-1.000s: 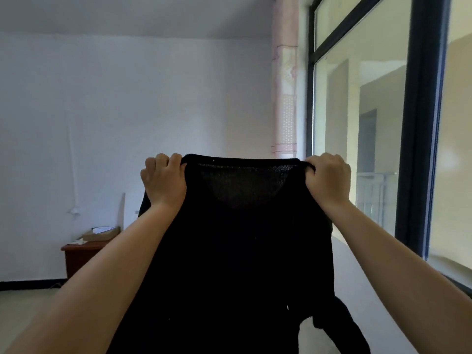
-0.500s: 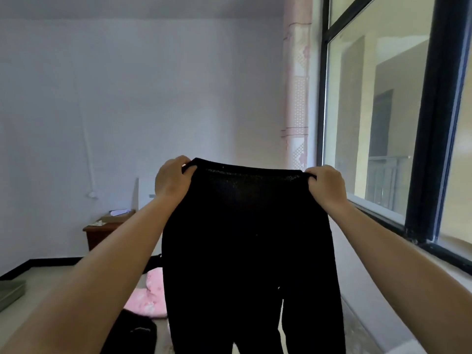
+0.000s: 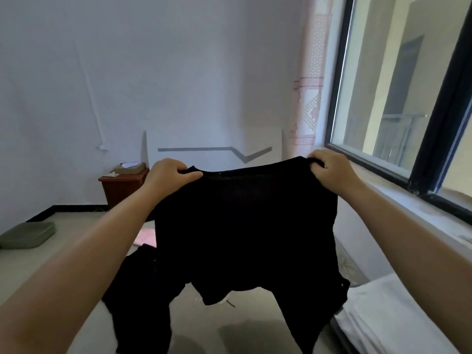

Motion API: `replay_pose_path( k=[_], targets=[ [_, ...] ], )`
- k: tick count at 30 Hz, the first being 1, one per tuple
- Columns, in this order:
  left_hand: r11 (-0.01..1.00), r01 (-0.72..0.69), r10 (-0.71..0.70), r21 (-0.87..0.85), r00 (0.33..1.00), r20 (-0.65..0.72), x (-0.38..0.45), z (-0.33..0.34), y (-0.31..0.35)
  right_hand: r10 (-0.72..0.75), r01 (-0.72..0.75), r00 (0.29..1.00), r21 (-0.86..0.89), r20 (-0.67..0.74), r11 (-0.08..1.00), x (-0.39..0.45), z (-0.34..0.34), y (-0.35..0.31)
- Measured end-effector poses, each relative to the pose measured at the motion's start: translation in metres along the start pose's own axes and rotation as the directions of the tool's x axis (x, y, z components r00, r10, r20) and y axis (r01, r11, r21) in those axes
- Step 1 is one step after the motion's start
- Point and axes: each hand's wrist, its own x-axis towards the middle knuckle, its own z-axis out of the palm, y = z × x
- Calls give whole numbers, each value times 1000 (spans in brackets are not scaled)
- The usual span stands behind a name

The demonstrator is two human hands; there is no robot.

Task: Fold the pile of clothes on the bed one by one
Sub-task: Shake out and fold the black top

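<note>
My left hand [image 3: 168, 175] and right hand [image 3: 329, 169] each pinch a top corner of a black knitted garment [image 3: 245, 226], fingers curled tight over its edge. I hold it spread in the air over the grey bed surface [image 3: 217, 325], its lower parts drooping down. A pink cloth [image 3: 146, 237] lies behind it on the left. Farther left stands a reddish wooden nightstand [image 3: 122, 187]; a dark-framed window [image 3: 413, 175] is on the right.
</note>
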Motion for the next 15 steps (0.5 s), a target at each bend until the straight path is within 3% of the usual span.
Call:
replay_pose_path(
  k=[3, 6, 9, 15],
  targets=[
    [998, -1, 1, -66, 1000, -3, -15, -16, 7, -2, 0, 1000, 98, 17, 995, -6, -16, -9],
    [976, 58, -58, -211, 998, 6, -29, -35, 18, 35, -68, 994, 326, 106, 943, -15, -36, -18],
    [964, 128, -104, -234, 988, 113, -40, -46, 24, 64, -144, 980, 442, 189, 885, -27, -49, -20],
    [954, 295, -232, -61, 848, 476, -81, -11, -13, 131, -313, 863, 312, 487, 897, -64, 10, 10]
  ],
)
